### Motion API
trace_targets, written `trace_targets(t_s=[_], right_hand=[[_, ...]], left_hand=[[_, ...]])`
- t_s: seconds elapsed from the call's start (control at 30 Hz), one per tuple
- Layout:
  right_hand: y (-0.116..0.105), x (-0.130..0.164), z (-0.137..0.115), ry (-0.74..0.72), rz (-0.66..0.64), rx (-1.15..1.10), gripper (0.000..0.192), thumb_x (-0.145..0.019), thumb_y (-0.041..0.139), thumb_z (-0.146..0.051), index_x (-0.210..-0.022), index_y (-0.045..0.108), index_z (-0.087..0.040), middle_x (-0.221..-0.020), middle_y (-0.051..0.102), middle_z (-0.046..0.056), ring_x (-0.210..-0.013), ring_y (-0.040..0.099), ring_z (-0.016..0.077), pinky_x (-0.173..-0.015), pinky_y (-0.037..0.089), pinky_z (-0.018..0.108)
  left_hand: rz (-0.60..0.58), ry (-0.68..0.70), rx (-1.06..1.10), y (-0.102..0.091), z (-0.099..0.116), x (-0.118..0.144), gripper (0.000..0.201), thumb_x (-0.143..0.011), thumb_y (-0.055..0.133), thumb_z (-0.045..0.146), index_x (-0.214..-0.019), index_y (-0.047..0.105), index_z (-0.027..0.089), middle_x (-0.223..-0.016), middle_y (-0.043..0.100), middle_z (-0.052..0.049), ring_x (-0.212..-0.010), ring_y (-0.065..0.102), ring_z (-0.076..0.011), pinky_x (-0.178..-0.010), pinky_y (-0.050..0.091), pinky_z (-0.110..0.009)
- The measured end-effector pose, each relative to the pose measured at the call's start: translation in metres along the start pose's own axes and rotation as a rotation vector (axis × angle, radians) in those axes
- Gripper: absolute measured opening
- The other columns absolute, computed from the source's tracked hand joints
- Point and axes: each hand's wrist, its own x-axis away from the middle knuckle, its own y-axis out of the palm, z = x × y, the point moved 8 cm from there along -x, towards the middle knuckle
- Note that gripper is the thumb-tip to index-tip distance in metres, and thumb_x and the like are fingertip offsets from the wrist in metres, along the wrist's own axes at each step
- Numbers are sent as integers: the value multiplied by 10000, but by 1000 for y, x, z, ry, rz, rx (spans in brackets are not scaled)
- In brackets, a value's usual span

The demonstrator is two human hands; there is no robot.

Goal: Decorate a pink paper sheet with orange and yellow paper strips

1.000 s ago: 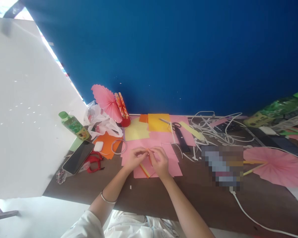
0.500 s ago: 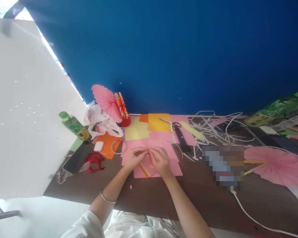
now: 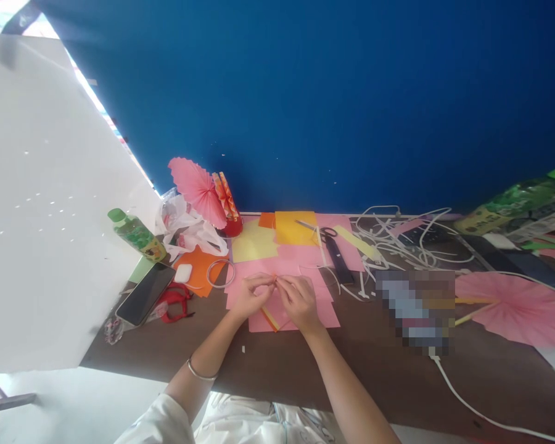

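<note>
My left hand and my right hand meet over the pink paper sheets. Their fingertips pinch a small piece of orange paper, mostly hidden by the fingers. Below them, a narrow orange-and-yellow paper strip slants over the pink sheets; whether it joins the pinched piece I cannot tell. Just beyond the hands lie pale yellow paper and a deep yellow sheet. Scissors rest across the papers beside a black utility knife or similar dark tool.
Left are a phone, a green-capped bottle, orange paper, a ring and a pink folded fan. Right are tangled white cables, a blurred-out object and another pink fan. A blue panel stands behind.
Almost nothing differs. Both hands keep their place, with slight finger movement around the orange paper; less of it shows beneath my right fingers.
</note>
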Motion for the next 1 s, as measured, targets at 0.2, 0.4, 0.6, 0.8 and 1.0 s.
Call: trace_targets(t_s=[0.2,0.4,0.6,0.8,1.0], right_hand=[[-3,-1,-3,-28,11,46,179,-808,561,-102,-964,593,-185,-828,664,74,-790,627,175,-723,457,340],[-4,0,-6,-75,11,106,208,-808,576,-111,-1002,583,-186,-817,655,74,-767,623,168,-714,454,334],[2,5,-4,-90,-66,101,315,-833,545,-119,-1139,560,-187,-872,665,78,-829,624,168,-776,438,338],[3,4,-6,-109,-86,154,222,-839,543,-141,-1047,596,-197,-857,685,63,-781,629,151,-782,422,350],[0,1,-10,-137,-62,159,210,-819,563,-122,-1017,601,-180,-842,688,64,-777,629,150,-773,420,349]], left_hand=[[-19,51,-99,4,4,-1,227,-854,500,281,-917,685,164,-867,683,-91,-819,625,-171,-748,512,-313],[-50,98,-183,8,8,1,240,-885,438,245,-926,659,163,-845,673,-85,-800,615,-160,-737,491,-294],[-82,173,-238,12,11,4,266,-899,371,198,-1037,596,169,-889,638,-88,-817,595,-155,-758,481,-303],[-61,302,-410,12,11,9,256,-888,376,175,-1051,572,156,-874,616,-103,-821,593,-168,-730,484,-305],[-22,383,-515,11,17,11,237,-871,404,147,-1027,582,132,-864,621,-119,-804,600,-176,-699,491,-295]])
